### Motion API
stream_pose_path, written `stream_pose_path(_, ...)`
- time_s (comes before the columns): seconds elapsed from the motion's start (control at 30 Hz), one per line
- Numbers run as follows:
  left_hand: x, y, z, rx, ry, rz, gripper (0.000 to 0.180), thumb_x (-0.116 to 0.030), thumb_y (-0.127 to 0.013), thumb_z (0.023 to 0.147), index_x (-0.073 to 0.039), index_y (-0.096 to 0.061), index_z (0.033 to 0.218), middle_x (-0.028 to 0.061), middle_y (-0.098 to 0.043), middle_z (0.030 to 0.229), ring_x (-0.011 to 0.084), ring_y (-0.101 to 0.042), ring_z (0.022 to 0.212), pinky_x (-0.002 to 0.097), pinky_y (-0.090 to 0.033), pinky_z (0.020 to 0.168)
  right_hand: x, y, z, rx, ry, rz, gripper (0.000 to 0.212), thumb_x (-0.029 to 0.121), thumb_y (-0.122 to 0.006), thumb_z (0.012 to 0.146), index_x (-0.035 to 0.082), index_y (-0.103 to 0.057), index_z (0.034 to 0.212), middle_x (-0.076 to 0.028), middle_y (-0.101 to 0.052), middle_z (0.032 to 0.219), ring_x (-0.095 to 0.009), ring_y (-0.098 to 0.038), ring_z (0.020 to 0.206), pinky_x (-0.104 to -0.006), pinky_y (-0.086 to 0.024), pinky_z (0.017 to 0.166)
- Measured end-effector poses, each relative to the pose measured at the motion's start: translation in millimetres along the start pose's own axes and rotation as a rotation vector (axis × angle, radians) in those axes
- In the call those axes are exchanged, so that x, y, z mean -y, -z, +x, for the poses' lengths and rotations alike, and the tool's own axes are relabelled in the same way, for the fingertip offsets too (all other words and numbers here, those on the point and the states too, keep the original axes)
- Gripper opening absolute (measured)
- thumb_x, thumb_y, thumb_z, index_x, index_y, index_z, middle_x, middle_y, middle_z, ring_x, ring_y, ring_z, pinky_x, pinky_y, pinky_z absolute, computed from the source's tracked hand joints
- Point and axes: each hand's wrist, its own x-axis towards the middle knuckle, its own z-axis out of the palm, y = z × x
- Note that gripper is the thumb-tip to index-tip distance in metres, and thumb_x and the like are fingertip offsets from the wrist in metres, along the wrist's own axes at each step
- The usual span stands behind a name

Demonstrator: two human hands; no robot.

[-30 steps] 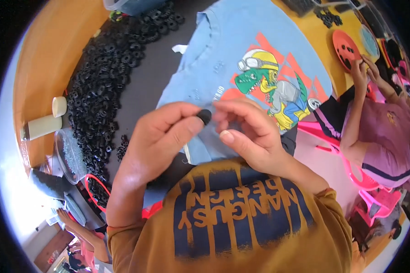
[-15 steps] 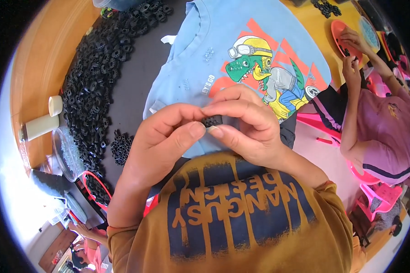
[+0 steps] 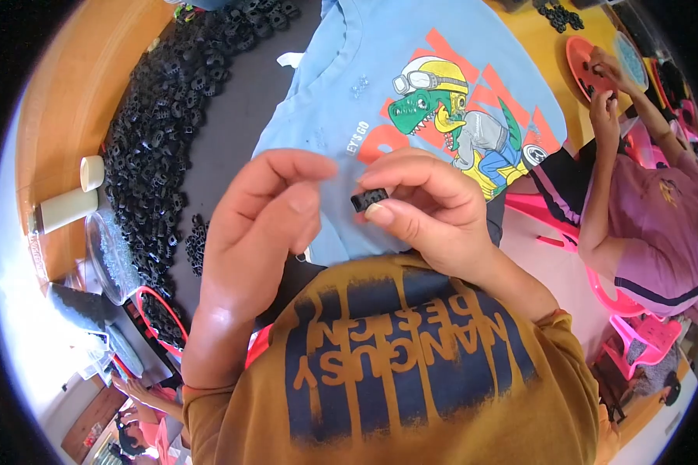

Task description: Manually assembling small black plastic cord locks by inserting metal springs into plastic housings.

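Observation:
Between the thumb and fingers of my right hand is a small black plastic piece with holes in its side. Apart from it, to the left, my left hand is raised with its thumb and index finger parted; its fingertips are blurred and nothing shows between them. Beneath and beyond both hands spreads a light-blue T-shirt with a cartoon dinosaur print. Small clusters of clear bits lie on the cloth.
A long heap of black plastic pieces curves along the left of the dark tabletop. Beyond it are a pale cylinder and a clear tray of beads. At right, another person works over a red plate.
My left hand has come away from the black piece and moved left. My right hand keeps the piece, now turned so its holed side shows more.

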Motion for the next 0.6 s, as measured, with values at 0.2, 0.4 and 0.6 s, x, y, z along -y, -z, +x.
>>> stream_pose_path(0.2, 1, -24, 7, -0.232, -0.119, 0.007, 0.030, -0.001, -0.039, 0.087, 0.006, -0.046, 0.115, 0.0132, -0.057, 0.096, 0.0150, -0.053, 0.070, 0.0258, -0.043, 0.068, 4, -4, 4, -0.066, -0.194, 0.454, 0.023, 0.000, -0.060, 0.086, -0.002, -0.058, 0.109, -0.003, -0.061, 0.091, -0.008, -0.060, 0.081, -0.0199, -0.047, 0.070)
stream_pose_path(0.4, 1, -18, 5, -0.099, -0.354, 0.354, 0.030, 0.003, -0.031, 0.092, 0.006, -0.041, 0.120, 0.0183, -0.057, 0.107, 0.0161, -0.058, 0.078, 0.0287, -0.047, 0.076, 3, -3, 4, -0.014, -0.181, 0.473, 0.023, -0.001, -0.059, 0.087, -0.003, -0.056, 0.109, -0.005, -0.063, 0.092, -0.010, -0.062, 0.085, -0.0211, -0.049, 0.073)
stream_pose_path(0.6, 13, -14, 15, -0.089, -0.712, 0.773, 0.038, 0.001, -0.033, 0.091, 0.001, -0.033, 0.130, 0.0273, -0.054, 0.116, 0.0338, -0.060, 0.100, 0.0405, -0.044, 0.093, 4, -1, 7, -0.020, -0.214, 0.449, 0.021, -0.002, -0.059, 0.086, -0.003, -0.056, 0.107, -0.005, -0.063, 0.091, -0.008, -0.061, 0.083, -0.0195, -0.048, 0.071)
